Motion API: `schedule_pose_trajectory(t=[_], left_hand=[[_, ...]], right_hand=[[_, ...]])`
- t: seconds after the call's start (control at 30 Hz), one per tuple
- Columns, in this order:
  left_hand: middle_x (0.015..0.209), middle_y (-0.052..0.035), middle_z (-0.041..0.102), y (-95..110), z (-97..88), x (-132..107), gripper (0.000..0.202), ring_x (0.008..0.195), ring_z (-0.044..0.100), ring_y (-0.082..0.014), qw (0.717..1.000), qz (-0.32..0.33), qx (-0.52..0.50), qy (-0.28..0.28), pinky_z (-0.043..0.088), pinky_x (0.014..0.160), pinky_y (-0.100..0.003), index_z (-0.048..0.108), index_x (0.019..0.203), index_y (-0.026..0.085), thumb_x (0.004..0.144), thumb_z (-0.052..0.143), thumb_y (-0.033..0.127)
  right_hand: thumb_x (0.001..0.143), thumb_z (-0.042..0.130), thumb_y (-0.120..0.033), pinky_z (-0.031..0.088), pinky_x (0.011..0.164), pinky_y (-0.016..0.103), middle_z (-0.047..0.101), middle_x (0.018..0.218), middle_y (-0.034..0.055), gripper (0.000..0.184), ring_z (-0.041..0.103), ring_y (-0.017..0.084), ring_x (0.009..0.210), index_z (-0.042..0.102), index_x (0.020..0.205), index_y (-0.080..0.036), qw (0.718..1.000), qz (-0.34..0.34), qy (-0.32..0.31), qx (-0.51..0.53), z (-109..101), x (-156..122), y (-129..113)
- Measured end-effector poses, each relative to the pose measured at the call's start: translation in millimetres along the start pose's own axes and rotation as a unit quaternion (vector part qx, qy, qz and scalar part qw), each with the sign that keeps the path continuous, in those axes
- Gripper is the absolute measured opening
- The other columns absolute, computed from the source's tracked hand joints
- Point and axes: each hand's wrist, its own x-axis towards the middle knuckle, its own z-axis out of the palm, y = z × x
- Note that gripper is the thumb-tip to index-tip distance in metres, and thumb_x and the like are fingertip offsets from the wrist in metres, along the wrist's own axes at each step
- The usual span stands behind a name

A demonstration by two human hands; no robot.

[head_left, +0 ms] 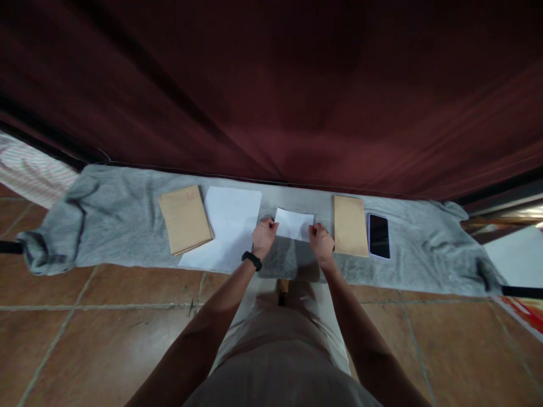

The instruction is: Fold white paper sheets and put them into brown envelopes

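Observation:
A small white sheet of paper (293, 223), seemingly folded, is held between my two hands over the grey cloth. My left hand (264, 233), with a black band on its wrist, pinches the sheet's left edge. At the opposite edge, my right hand (321, 242) has its fingers closed on the paper. Larger white paper (231, 217) lies flat beside my left hand. A stack of brown envelopes (185, 219) overlaps that paper's left side. Just right of my right hand rests another brown envelope stack (350, 225).
A phone (379, 236) with a dark screen lies right of the second stack. Grey cloth (123, 220) covers the narrow bench. Dark red fabric (288, 102) rises along the far edge. Tiled floor (139, 328) shows below, on my side.

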Motion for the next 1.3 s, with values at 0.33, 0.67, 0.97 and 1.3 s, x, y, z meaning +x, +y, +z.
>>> schedule_pose_trajectory(t=[0.33,0.67,0.97,1.3], left_hand=[[0.102,-0.0073,0.076,-1,2.9,-1,0.023,0.095,0.070,-0.0217,1.000,0.009,0.010,0.006,0.046,0.075,-0.028,0.070,0.100,0.024,0.098,0.055,0.041],[0.118,-0.0113,0.069,3,3.8,-15,0.034,0.100,0.069,-0.0247,0.995,0.067,0.064,0.038,0.049,0.083,-0.030,0.058,0.128,0.020,0.103,0.042,0.036],[0.152,-0.0122,0.051,-9,28.9,-32,0.043,0.144,0.042,-0.0223,0.925,0.349,0.147,0.018,0.032,0.121,-0.038,0.055,0.137,0.014,0.098,0.037,0.013],[0.158,-0.0212,0.042,-25,44.3,-54,0.060,0.153,0.028,-0.0280,0.900,0.407,0.157,0.007,0.017,0.127,-0.046,0.040,0.151,0.003,0.096,0.045,0.026]], right_hand=[[0.105,0.041,-0.031,0.049,0.084,0.033,0.070,0.109,0.0161,0.032,0.069,0.025,0.097,0.058,0.124,-0.012,0.995,-0.047,0.087,0.005,9,-7,2],[0.104,0.036,-0.027,0.030,0.119,0.044,0.048,0.154,0.0152,0.046,0.039,0.022,0.144,0.048,0.146,-0.013,0.952,-0.260,0.099,0.126,45,-29,-26],[0.100,0.036,-0.015,0.025,0.122,0.044,0.044,0.158,0.0137,0.052,0.035,0.020,0.148,0.044,0.151,-0.014,0.965,-0.223,0.087,0.105,52,-33,-25],[0.106,0.031,-0.027,0.027,0.123,0.036,0.044,0.157,0.0135,0.048,0.036,0.017,0.147,0.050,0.146,-0.010,0.940,-0.287,0.058,0.174,41,-25,-40]])
